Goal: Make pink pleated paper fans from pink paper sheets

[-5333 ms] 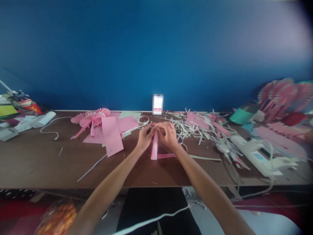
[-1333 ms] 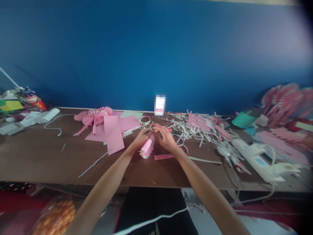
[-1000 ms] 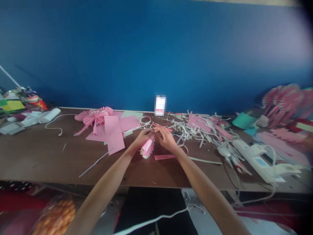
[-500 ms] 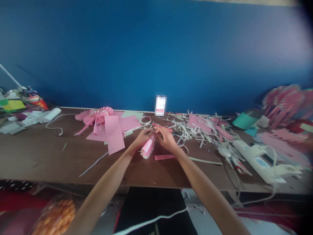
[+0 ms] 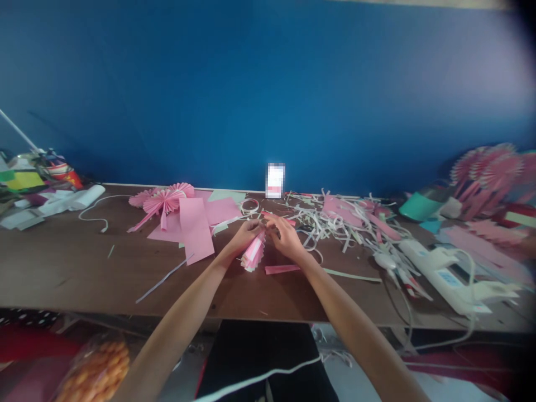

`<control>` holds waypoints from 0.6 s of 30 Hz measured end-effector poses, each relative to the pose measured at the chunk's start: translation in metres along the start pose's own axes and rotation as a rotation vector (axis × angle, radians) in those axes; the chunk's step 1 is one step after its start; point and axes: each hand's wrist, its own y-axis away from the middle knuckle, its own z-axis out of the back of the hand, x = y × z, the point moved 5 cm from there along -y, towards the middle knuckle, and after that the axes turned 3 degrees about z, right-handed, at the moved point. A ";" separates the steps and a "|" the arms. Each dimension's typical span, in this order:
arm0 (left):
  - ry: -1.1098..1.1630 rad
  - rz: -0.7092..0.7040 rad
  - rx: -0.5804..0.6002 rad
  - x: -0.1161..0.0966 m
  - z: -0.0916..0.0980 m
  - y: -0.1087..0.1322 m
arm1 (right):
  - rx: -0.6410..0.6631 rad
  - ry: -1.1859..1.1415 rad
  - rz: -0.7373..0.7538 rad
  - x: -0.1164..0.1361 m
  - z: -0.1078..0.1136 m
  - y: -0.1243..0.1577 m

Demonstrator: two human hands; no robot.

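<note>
Pleated pink fan (image 5: 253, 252) being pinched at its top, mid worktop (image 5: 84, 273).
L hand (image 5: 245, 233) & R hand (image 5: 285, 234) fingers closed on it; pink strip (image 5: 282, 269) lying just right.

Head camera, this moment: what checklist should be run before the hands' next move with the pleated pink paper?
1. Left hand pinches pleated pink paper at its top: ok.
2. Right hand at the same top end, grip itself: cannot tell.
3. Pleats gathered, not sprung open: ok.
4. Loose pink strip lies just right of the paper, uncovered: ok.
5. White corded device lies clear of both hands: ok.
</note>
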 end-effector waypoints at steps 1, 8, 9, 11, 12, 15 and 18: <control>0.006 0.001 0.003 0.000 0.000 0.000 | -0.003 0.001 0.002 0.000 0.000 0.000; -0.020 0.005 0.029 -0.001 -0.001 0.001 | 0.011 -0.036 0.003 -0.001 -0.001 0.000; -0.027 -0.003 0.032 -0.001 -0.001 0.001 | 0.018 -0.040 0.001 -0.001 -0.001 0.000; -0.033 -0.017 0.039 -0.001 -0.001 0.000 | 0.034 -0.040 -0.003 -0.002 -0.002 0.000; -0.029 -0.018 0.040 -0.001 -0.001 0.000 | 0.039 -0.038 -0.004 -0.001 -0.002 0.000; -0.011 -0.009 0.042 -0.001 -0.001 0.000 | 0.032 -0.031 0.002 0.000 -0.001 -0.001; -0.015 -0.003 0.042 -0.001 -0.001 0.000 | 0.015 -0.027 0.013 0.002 0.001 -0.001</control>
